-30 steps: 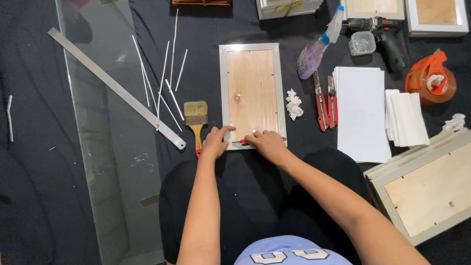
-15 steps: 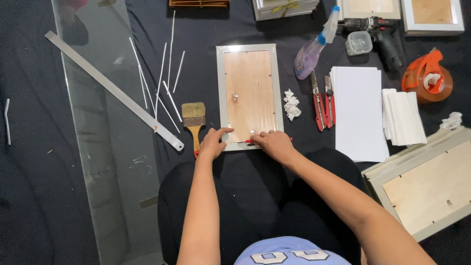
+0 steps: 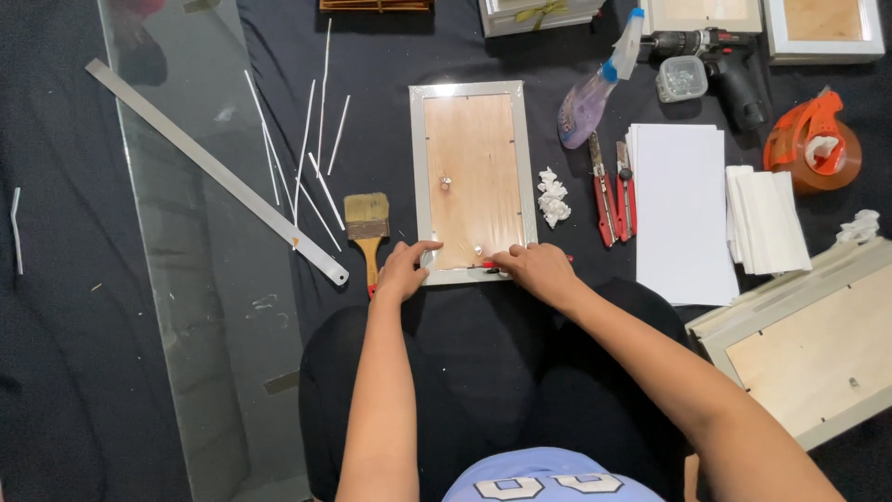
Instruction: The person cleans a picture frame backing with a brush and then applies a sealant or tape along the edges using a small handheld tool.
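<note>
Head camera looking down: a person's left hand (image 3: 401,270) is pinching the near left corner of a picture frame (image 3: 474,181) lying face-down on dark cloth, while the right hand (image 3: 534,270) is gripping a small red-handled tool (image 3: 492,266) at its near edge. Steady downward pressure on the corner should keep the backing board from shifting.

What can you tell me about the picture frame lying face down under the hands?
The picture frame is a tall rectangle with a pale silver-white border and a light plywood back panel, lying flat, back up, on dark cloth. A small metal fitting sits near its middle. The left hand grips its lower left corner; the right hand presses its lower edge, with something red beneath.
</note>
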